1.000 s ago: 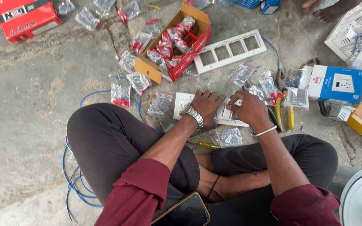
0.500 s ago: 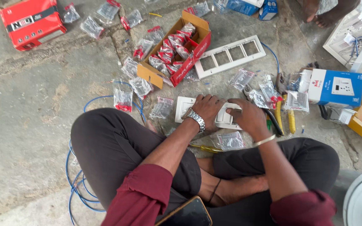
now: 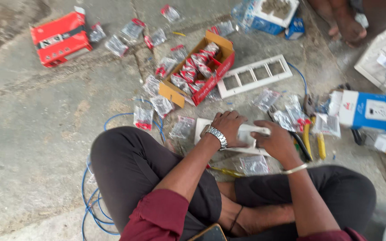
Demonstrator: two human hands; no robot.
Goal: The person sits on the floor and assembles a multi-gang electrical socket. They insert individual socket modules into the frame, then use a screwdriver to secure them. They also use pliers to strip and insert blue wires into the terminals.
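Left hand, wristwatch on, lies palm-down on the white switch plate, fingers spread and pressing; it steadies the plate and does not curl round it. Right hand meets the plate from its right end, thumb and fingers closed on a small white module at the plate's upper edge; the contact itself is partly hidden, so the grip on the module is likely, not certain.

The plate sits on the concrete floor directly ahead of the crossed legs, under both hands. Its long axis runs left to right across the person's front. Both hands touch it; the left covers the middle, the right the far right end.

Relative to the plate:
- just below it, a clear packet and a yellow-handled screwdriver.
- to its right, yellow-handled pliers among more clear packets, then a blue-and-white carton.
- above it, an empty white multi-slot frame, lying slantwise.
- above and to the left, an open red box full of packeted switches.
- far upper left, a closed red box.
- to its left, blue wire looping round the person's knee.
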